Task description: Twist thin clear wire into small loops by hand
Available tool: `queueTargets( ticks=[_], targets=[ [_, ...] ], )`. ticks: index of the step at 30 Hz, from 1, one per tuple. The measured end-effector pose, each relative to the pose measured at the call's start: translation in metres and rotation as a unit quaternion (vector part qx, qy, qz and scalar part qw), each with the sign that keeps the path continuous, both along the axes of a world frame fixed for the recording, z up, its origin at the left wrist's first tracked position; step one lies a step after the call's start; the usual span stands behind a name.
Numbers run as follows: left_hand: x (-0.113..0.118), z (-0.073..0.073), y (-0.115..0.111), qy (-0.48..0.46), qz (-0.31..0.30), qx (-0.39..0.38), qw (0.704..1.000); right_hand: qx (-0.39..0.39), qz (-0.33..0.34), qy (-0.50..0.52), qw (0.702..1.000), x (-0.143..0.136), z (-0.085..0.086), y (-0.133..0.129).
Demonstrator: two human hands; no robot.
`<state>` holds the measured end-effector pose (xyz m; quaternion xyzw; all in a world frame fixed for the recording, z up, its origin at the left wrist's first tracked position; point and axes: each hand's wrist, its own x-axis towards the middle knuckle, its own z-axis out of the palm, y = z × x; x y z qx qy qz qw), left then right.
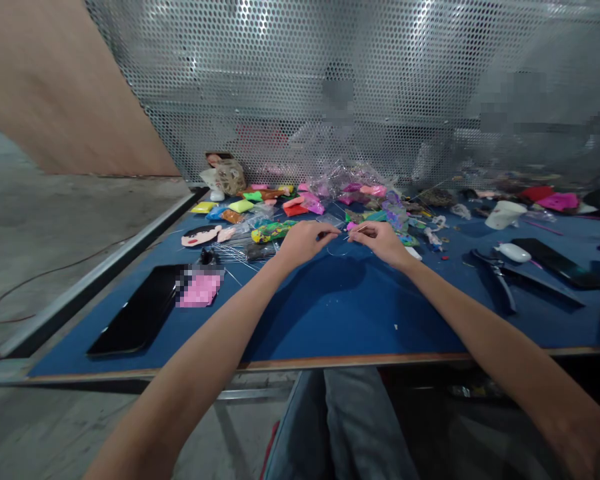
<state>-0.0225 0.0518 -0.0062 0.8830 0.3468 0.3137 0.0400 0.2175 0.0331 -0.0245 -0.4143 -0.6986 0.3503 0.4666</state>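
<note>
Over the middle of the blue table [330, 320], my left hand [307, 241] and my right hand [379, 241] face each other, a small gap between their fingertips. Both are closed in a pinch. A thin pale wire [337, 254] curves below the fingertips and seems to run between the two hands; its ends are too fine to make out. Just behind my right fingertips shows a small bright pink piece [351, 227]. Left of my left hand lie a bundle of thin straight wires [233, 255] and a yellow-green patterned packet [273, 231].
A black tablet [137, 310] and a pink pad [200, 291] lie at left. Pliers [495, 277], a white mouse-shaped object [513, 252], a dark phone [557, 262] and a white cup [505, 214] are at right. Coloured clay packets [241, 206] line the back, before a perforated metal panel [290, 87].
</note>
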Motion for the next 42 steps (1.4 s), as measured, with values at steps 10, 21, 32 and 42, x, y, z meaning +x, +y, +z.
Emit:
queueTargets(
  ticks=[10, 21, 32, 42],
  targets=[
    [-0.004, -0.001, 0.002, -0.028, 0.027, -0.058, 0.998, 0.05, -0.024, -0.119, 0.991, 0.001, -0.006, 0.005],
    [-0.001, 0.002, -0.001, 0.0, 0.018, -0.025, 1.0, 0.027, -0.002, -0.012, 1.0, -0.003, -0.003, 0.003],
    [0.006, 0.003, -0.009, 0.024, -0.004, 0.005, 1.0, 0.024, 0.03, -0.047, 0.998, -0.005, -0.001, -0.001],
    [0.008, 0.002, -0.013, 0.027, -0.006, -0.033, 0.999, -0.002, 0.028, -0.052, 0.998, -0.004, -0.001, -0.002]
  ],
)
